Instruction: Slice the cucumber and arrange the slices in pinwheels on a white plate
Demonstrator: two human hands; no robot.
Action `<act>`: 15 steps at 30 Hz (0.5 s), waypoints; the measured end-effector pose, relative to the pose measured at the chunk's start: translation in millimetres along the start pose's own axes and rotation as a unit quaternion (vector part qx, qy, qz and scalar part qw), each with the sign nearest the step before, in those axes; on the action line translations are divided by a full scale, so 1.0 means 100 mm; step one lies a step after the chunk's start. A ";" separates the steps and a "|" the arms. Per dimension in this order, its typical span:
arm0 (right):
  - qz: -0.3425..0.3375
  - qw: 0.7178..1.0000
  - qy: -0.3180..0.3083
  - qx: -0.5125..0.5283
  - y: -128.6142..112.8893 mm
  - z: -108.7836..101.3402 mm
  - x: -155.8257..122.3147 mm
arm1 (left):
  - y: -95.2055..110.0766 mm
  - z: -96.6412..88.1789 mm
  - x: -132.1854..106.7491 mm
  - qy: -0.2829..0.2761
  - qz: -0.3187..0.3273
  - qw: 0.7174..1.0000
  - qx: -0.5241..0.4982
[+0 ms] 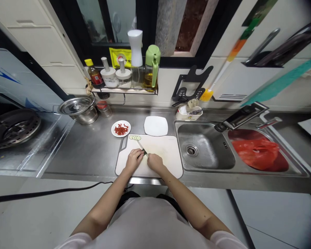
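Note:
On the white cutting board (168, 155), my right hand (155, 162) is closed around the handle of a kitchen knife (141, 145). Its thin blade points away and to the left. My left hand (134, 159) has its fingers curled over a dark green piece of cucumber (145, 152), right beside the blade. Most of that piece is covered by the fingers. Several pale round cucumber slices (135, 137) lie in an overlapping row at the board's far left. Behind the board stand a small plate of chopped red bits (121, 129) and a white plate (156, 126).
A lidded steel pot (79, 110) and a red-lidded jar (104, 109) stand at the back left. Seasoning bottles line a wall shelf (124, 91). A double sink (207, 148) lies to the right, with a red plastic bag (257, 152) in one basin.

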State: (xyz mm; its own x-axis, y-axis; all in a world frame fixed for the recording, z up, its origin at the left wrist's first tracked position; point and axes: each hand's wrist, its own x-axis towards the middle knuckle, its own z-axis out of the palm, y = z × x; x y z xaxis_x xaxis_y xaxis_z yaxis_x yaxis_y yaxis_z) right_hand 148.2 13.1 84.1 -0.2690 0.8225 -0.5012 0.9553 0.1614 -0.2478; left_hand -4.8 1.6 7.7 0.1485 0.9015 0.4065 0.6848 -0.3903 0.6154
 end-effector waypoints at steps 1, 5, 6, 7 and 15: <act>0.001 1.000 -0.002 0.003 0.00 -0.01 0.01 | 0.00 0.00 0.00 0.000 0.001 1.000 0.002; 0.007 1.000 -0.003 0.006 -0.01 -0.02 -0.02 | 0.01 -0.01 0.00 -0.009 0.003 1.000 0.011; 0.008 1.000 -0.002 0.004 0.00 -0.03 -0.03 | 0.01 -0.02 0.00 -0.012 0.002 1.000 0.012; 0.008 1.000 -0.003 0.000 0.00 -0.02 -0.06 | 0.01 -0.02 0.00 -0.015 0.001 1.000 0.012; 0.015 1.000 -0.012 -0.008 0.14 0.05 -0.29 | 0.05 -0.05 0.00 -0.028 -0.010 0.999 0.021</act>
State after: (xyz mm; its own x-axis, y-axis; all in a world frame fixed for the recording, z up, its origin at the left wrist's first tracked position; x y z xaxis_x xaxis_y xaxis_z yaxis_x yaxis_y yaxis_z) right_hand 168.8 -11.3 91.3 -0.2421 0.8143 -0.5276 0.9650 0.1456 -0.2181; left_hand -4.9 -0.9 14.4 0.1734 0.9183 0.3559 0.7173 -0.3654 0.5932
